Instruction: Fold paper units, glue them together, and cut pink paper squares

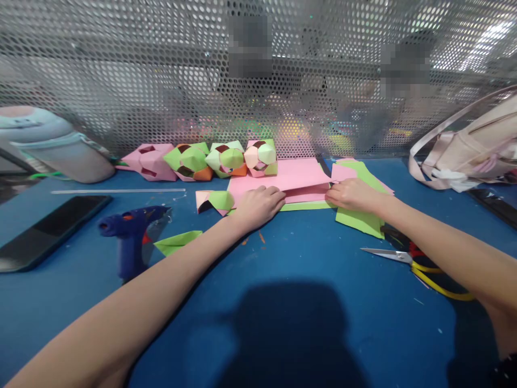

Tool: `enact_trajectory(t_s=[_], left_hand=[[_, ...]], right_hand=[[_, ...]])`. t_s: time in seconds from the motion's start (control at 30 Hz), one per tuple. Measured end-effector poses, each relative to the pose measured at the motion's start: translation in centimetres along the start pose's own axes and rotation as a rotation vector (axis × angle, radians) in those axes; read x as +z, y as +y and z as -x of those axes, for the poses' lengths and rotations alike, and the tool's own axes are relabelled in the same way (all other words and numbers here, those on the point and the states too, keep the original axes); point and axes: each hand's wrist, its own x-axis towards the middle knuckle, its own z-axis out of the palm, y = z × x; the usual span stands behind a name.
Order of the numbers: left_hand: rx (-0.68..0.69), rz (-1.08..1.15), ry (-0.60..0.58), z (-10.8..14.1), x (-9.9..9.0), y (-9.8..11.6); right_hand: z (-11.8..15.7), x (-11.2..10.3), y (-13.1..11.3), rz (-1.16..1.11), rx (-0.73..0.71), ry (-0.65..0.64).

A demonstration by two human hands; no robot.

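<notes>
A pink sheet of paper lies in a stack at the far middle of the table, its front edge lifted between my two hands. My left hand is on the front left part of that sheet, fingers bent over it and thumb hidden. My right hand is closed at the sheet's right end, fingertips pressed together on the paper. Under the pink layers a strip of green paper shows. Beneath my right hand lie green sheets. A small folded pink-and-green paper piece sits beside my left wrist.
Folded paper balls stand in a row along the perforated metal screen. Left are a blue glue gun, a green folded piece, a phone, a glue stick and a bottle. Scissors and a bag are right.
</notes>
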Motion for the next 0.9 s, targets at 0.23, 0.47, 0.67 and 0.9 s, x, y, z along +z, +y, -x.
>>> enact_trajectory(t_s=[0.23, 0.47, 0.67, 0.9], left_hand=[[-0.021, 0.033, 0.007, -0.1, 0.0, -0.2], [-0.007, 0.008, 0.017, -0.1, 0.0, -0.1], [-0.075, -0.018, 0.031, -0.3, 0.3, -0.2], [-0.177, 0.008, 0.050, -0.5, 0.1, -0.1]], right_hand=[[-0.6, 0.7, 0.3, 0.017, 0.097, 0.042], [-0.8, 0.0, 0.5, -0.050, 0.235, 0.191], [-0.9, -0.6, -0.3, -0.082, 0.358, 0.255], [0.2, -0.1, -1.4, -0.182, 0.288, 0.142]])
